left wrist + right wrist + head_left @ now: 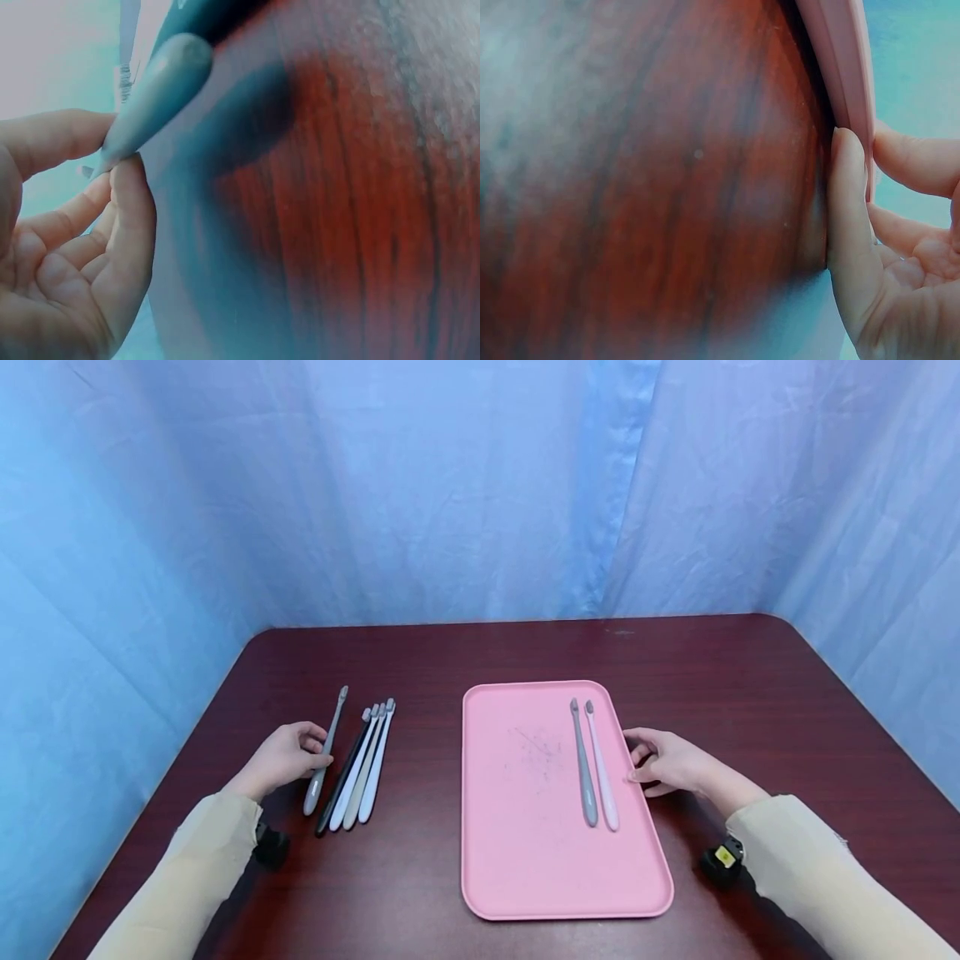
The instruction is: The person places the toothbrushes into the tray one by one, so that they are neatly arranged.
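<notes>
Thumb and fingers of my left hand (287,752) pinch a grey toothbrush (314,792) by its handle. In the left wrist view, the handle end (176,75) sticks out past the fingertips, with a shadow on the wood beside it. Just right of it several toothbrushes lie side by side: a black one (341,785), a beige one (363,785) and white ones (376,777). My right hand (671,764) grips the right rim of a pink tray (517,868); in the right wrist view, thumb and finger hold the tray edge (842,71). Another grey toothbrush (583,768) and a pale pink one (602,772) lie on the tray.
Everything lies on a dark red-brown wooden table (420,893). Pale blue curtains (465,493) hang behind it and along both sides. Each wrist wears a small black camera, the right one (722,862) having a yellow label.
</notes>
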